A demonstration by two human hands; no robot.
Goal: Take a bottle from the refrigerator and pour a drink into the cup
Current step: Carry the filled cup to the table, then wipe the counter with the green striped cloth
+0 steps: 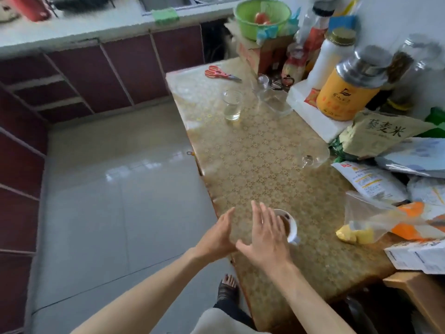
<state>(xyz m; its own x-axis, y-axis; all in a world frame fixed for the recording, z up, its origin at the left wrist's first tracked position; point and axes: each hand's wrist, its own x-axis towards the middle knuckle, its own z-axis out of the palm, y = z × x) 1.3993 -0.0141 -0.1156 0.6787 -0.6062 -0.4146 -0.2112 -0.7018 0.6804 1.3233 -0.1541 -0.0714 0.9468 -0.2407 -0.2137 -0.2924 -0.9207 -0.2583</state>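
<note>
The clearest writing is on a pale green bag [382,135] at the right of the worktop [252,150], printed with the characters 藜麦米. Behind it stands an orange tin [346,97] with a silver lid and a dark emblem whose small lettering is too fine to read. The white packets further forward carry print, also too small to make out.

Both hands are out over the near edge of the worktop with nothing in them. The left hand [216,235] is flat with fingers straight, palm turned inward; the right hand [265,235] is spread wide, fingers apart, and the two meet near the thumbs. So neither grip is closed on anything.

The one cup [290,225], white with brown liquid inside, sits on the worktop just beyond the right hand, partly covered by its fingers. I see no refrigerator from here.

Counting the rest: one clear drinking glass [232,104] with a little water in it stands upright further along, one stemmed glass [313,155] lies on its side near the green bag, one pair of orange-handled scissors [220,73] lies at the far end, and one green bowl [261,16] holds something red. A clear plastic bag [366,222] with yellow contents rests right of the cup. Bottles and jars crowd the far right corner, too blurred to count.
</note>
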